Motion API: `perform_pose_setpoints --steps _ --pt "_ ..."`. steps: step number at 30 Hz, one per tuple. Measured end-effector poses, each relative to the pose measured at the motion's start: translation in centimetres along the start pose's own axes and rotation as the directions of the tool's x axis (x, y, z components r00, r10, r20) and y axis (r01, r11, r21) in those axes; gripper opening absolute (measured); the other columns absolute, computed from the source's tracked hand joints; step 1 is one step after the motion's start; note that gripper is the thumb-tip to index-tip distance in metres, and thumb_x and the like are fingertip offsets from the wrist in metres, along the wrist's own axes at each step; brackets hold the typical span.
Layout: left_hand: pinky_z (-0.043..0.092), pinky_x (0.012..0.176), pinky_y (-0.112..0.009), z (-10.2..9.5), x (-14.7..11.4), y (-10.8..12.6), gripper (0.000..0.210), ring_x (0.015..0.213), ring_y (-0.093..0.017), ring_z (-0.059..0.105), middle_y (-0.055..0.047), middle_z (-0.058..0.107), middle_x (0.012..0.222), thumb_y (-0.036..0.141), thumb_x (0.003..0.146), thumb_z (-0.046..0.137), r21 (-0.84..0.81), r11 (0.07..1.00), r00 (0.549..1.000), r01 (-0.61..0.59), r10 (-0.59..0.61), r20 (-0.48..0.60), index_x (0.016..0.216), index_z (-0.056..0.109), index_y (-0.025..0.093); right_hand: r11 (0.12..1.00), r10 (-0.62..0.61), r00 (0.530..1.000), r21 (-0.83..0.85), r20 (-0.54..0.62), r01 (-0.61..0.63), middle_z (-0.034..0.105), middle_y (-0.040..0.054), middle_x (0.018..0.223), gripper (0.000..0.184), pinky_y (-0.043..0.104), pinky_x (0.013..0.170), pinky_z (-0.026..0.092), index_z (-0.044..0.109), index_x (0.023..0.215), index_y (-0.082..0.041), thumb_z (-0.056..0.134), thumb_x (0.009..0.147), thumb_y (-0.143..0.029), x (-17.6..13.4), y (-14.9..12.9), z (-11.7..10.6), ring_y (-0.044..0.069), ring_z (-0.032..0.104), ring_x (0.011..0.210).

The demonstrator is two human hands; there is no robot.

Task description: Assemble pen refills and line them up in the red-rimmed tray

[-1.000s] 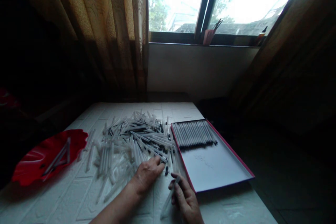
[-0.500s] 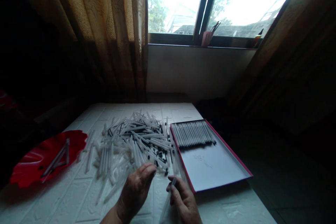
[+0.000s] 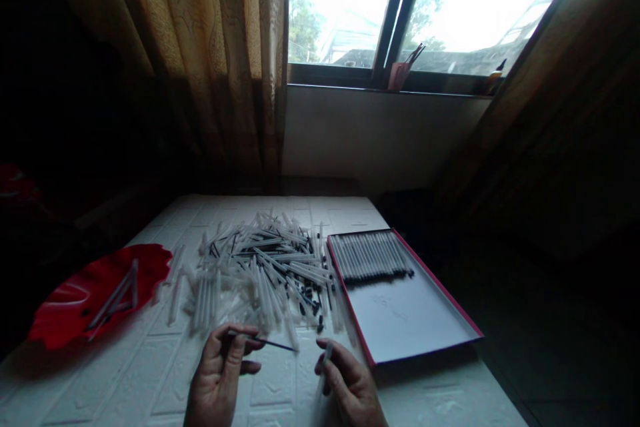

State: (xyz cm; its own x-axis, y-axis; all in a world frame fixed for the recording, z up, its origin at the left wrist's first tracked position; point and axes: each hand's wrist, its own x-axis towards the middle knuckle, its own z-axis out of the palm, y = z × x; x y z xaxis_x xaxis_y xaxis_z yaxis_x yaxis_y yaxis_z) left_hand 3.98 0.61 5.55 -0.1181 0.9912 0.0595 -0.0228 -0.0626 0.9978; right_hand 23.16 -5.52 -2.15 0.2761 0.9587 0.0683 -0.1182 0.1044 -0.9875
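My left hand (image 3: 220, 370) is closed in a pinch on a thin dark pen refill (image 3: 273, 343), whose tip points right. In my right hand (image 3: 347, 380) is a translucent pen barrel (image 3: 323, 373), gripped between thumb and fingers and angled down toward me. The two hands are apart over the near part of the table. Just beyond them lies a loose pile of clear pen barrels and dark pen parts (image 3: 265, 257). Several small black pen pieces (image 3: 316, 307) are scattered at the pile's right side.
A shallow red-edged box lid (image 3: 400, 327) to the right holds a row of pens (image 3: 373, 255) at its far end. On the left, a red scalloped dish (image 3: 60, 320) contains a few barrels. All rest on a white brick-patterned table (image 3: 125, 380); a window and curtains are behind.
My left hand has drawn back left from the pile's near edge and turned, now showing the dark refill in its fingers. My right hand stays nearly in place with the barrel.
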Motion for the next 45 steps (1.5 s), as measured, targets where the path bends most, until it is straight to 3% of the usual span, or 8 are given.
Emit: perform_pose_setpoints --steps 4,8,13,19,29,35,40,45 --pt "0.058 0.046 -0.021 0.1 0.4 1.9 0.046 0.068 -0.018 0.070 0.001 0.069 0.085 0.062 0.065 0.074 -0.112 0.991 0.994 0.074 -0.083 -0.072 0.085 0.060 0.022 0.964 -0.154 0.982 -0.201 0.111 0.174 0.064 0.0041 0.073 0.042 0.022 0.053 0.046 0.069 0.110 -0.022 0.051 0.090 -0.055 -0.1 -0.3 0.6 0.015 0.057 0.061" --pt "0.056 0.043 -0.018 0.0 0.5 2.7 0.049 0.065 -0.016 0.069 0.003 0.068 0.082 0.060 0.060 0.079 -0.175 0.981 0.989 0.089 -0.107 -0.098 0.084 0.059 0.023 0.844 -0.333 0.907 -0.348 0.256 0.409 0.064 0.0040 0.074 0.033 0.023 0.060 0.047 0.066 0.112 -0.022 0.046 0.094 -0.041 0.3 -1.3 1.3 0.015 0.058 0.063" --pt "0.056 0.043 -0.019 -0.5 0.4 2.6 0.045 0.065 -0.016 0.069 0.003 0.068 0.082 0.058 0.064 0.077 -0.138 0.988 0.995 0.062 -0.072 -0.072 0.086 0.059 0.023 0.717 -0.413 0.829 -0.426 0.377 0.551 0.064 0.0038 0.073 0.027 0.021 0.058 0.045 0.063 0.112 -0.019 0.047 0.093 -0.029 0.7 -3.3 2.1 0.015 0.059 0.061" --pt "0.057 0.043 -0.023 -0.8 0.4 3.1 0.044 0.063 -0.018 0.069 0.002 0.068 0.080 0.060 0.068 0.073 -0.074 0.997 0.998 0.005 -0.010 -0.056 0.087 0.058 0.022 0.640 -0.391 0.810 -0.503 0.437 0.580 0.062 0.0023 0.068 0.022 0.020 0.052 0.042 0.065 0.103 -0.019 0.048 0.091 -0.024 0.8 -5.3 2.8 0.015 0.057 0.056" --pt "0.057 0.042 -0.022 -1.6 0.5 4.0 0.038 0.061 -0.018 0.069 0.001 0.068 0.078 0.057 0.073 0.070 0.001 0.997 0.997 -0.080 0.080 -0.014 0.086 0.060 0.023 0.597 -0.379 0.798 -0.535 0.468 0.598 0.064 0.0038 0.070 0.026 0.021 0.052 0.043 0.065 0.110 -0.018 0.047 0.093 -0.027 0.7 -5.1 3.0 0.015 0.059 0.054" --pt "0.057 0.044 -0.023 -1.7 0.2 3.9 0.030 0.061 -0.017 0.068 0.001 0.067 0.076 0.052 0.081 0.064 0.071 0.987 0.986 -0.147 0.141 0.088 0.086 0.061 0.023 0.543 -0.338 0.789 -0.579 0.513 0.609 0.067 0.0063 0.075 0.028 0.022 0.054 0.045 0.064 0.114 -0.020 0.049 0.092 -0.027 0.6 -5.4 3.0 0.016 0.062 0.058" --pt "0.059 0.055 -0.024 -1.8 0.2 4.3 0.021 0.069 -0.018 0.069 -0.001 0.070 0.076 0.042 0.090 0.054 0.228 0.933 0.932 -0.278 0.206 0.297 0.088 0.064 0.024 0.425 -0.308 0.752 -0.623 0.583 0.657 0.068 0.0061 0.078 0.032 0.023 0.053 0.046 0.063 0.118 -0.024 0.056 0.088 -0.020 0.8 -5.9 2.5 0.019 0.063 0.062" --pt "0.059 0.072 -0.027 -0.1 -0.5 3.9 0.010 0.081 -0.019 0.071 -0.003 0.074 0.089 0.027 0.088 0.056 0.307 0.786 0.800 -0.536 0.357 0.481 0.091 0.066 0.027 0.428 -0.386 0.756 -0.623 0.529 0.655 0.069 0.0068 0.083 0.034 0.026 0.061 0.050 0.061 0.122 -0.026 0.055 0.089 -0.019 1.3 -6.9 2.6 0.021 0.065 0.071"
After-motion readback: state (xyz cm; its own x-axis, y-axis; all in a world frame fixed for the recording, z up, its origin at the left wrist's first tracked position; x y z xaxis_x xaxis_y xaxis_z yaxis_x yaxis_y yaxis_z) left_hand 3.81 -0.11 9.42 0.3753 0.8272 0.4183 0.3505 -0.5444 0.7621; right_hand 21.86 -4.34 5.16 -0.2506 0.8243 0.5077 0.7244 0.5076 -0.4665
